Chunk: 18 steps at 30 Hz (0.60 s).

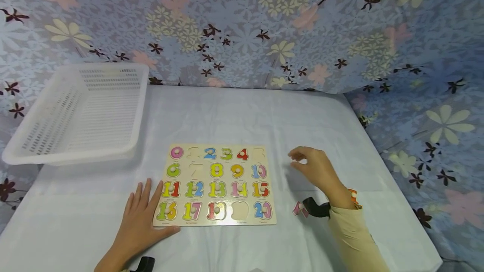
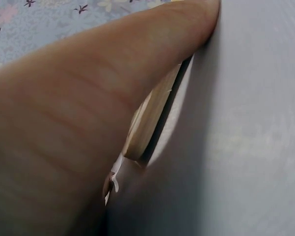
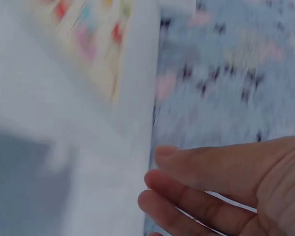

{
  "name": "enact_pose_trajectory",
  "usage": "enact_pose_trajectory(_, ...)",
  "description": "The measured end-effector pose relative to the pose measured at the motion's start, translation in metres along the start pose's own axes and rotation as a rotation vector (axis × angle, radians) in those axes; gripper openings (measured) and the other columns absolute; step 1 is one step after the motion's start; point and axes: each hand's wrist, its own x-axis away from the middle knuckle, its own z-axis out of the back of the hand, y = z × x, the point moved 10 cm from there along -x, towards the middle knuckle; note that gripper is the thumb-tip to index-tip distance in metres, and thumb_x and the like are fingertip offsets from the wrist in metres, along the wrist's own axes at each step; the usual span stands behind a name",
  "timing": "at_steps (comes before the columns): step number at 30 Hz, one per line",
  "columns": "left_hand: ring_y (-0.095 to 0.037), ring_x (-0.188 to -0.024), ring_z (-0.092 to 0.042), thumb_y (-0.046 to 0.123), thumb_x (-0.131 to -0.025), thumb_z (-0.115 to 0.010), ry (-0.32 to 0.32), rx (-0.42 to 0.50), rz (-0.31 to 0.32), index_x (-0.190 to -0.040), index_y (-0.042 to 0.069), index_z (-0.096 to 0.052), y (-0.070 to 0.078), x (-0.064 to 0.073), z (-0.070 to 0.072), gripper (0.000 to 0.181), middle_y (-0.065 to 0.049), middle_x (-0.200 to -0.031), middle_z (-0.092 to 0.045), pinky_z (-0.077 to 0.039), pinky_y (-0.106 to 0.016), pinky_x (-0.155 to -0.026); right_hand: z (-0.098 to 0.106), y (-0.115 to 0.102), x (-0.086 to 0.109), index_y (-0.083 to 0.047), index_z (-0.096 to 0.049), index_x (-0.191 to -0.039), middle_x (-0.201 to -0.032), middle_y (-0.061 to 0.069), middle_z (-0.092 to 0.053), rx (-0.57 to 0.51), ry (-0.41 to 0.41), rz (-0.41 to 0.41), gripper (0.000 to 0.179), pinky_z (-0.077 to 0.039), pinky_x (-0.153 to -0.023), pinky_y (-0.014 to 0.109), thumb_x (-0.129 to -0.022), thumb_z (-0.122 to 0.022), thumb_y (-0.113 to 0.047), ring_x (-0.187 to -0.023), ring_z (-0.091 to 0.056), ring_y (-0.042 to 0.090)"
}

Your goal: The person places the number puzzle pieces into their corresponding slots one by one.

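Observation:
A wooden number puzzle board [image 1: 204, 225] lies flat on the white-covered table. My left hand [image 1: 140, 217] rests at its lower left corner, fingers spread along the left edge and thumb by the front edge. In the left wrist view, the thumb [image 2: 137, 54] passes beside the board's edge [image 2: 154, 118]. Colourful knobbed number pieces, such as the green 6 [image 1: 173, 170], sit in the board; the recesses for 1, 5, 7 and 19 are bare. To the board's right hovers my right hand [image 1: 315, 167], fingers loosely bent with nothing between them. A pinkish piece [image 1: 298, 209] lies below it, partly hidden by the black wrist camera mount.
At the back left stands a white slatted plastic basket [image 1: 138, 112]. Floral cloth [image 1: 242, 32] hangs behind the table and along its right side. The white table cover [image 1: 227, 116] stretches around the board.

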Motion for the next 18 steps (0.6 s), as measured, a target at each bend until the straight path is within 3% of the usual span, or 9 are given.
enact_pose_trajectory(4,-0.038,-0.145,0.004,0.07,-0.066,-0.072,-0.003,-0.002,0.006,-0.155,0.01,-0.018,-0.002,0.002,0.001,0.12,-0.025,-0.158,-0.01,0.013,-0.045,-0.114,0.015,0.036,0.031,-0.001,-0.069,-0.107,-0.097,0.013,-0.07,0.033,0.003,-0.075,0.022,-0.051,-0.077,0.052,-0.085,-0.072,-0.003,-0.091,-0.064,0.033)
enact_pose_trajectory(10,-0.038,-0.145,0.003,0.068,-0.066,-0.074,0.002,0.009,0.007,-0.155,0.01,-0.019,-0.002,0.003,0.002,0.119,-0.025,-0.157,-0.012,0.013,-0.046,-0.114,0.019,0.06,0.06,-0.001,-0.068,-0.106,-0.093,0.011,-0.069,0.058,-0.039,-0.163,0.022,-0.052,-0.067,0.046,-0.085,-0.071,-0.004,-0.086,-0.064,0.033)
enact_pose_trajectory(14,-0.038,-0.145,0.003,0.067,-0.066,-0.074,0.001,0.008,0.006,-0.155,0.011,-0.017,-0.001,0.004,0.001,0.12,-0.026,-0.157,-0.011,0.013,-0.046,-0.113,0.012,0.063,0.07,-0.005,-0.07,-0.1,-0.084,0.001,-0.065,0.05,-0.102,-0.201,0.016,-0.049,-0.062,0.037,-0.084,-0.072,-0.007,-0.077,-0.061,0.022)
enact_pose_trajectory(18,-0.038,-0.145,0.004,0.066,-0.066,-0.074,0.0,0.007,0.007,-0.155,0.011,-0.016,-0.001,0.004,0.001,0.12,-0.025,-0.157,-0.01,0.014,-0.046,-0.113,-0.012,0.048,0.074,-0.012,-0.07,-0.096,-0.081,-0.006,-0.06,-0.012,-0.236,-0.139,0.015,-0.048,-0.065,0.033,-0.082,-0.075,-0.01,-0.076,-0.058,0.013)
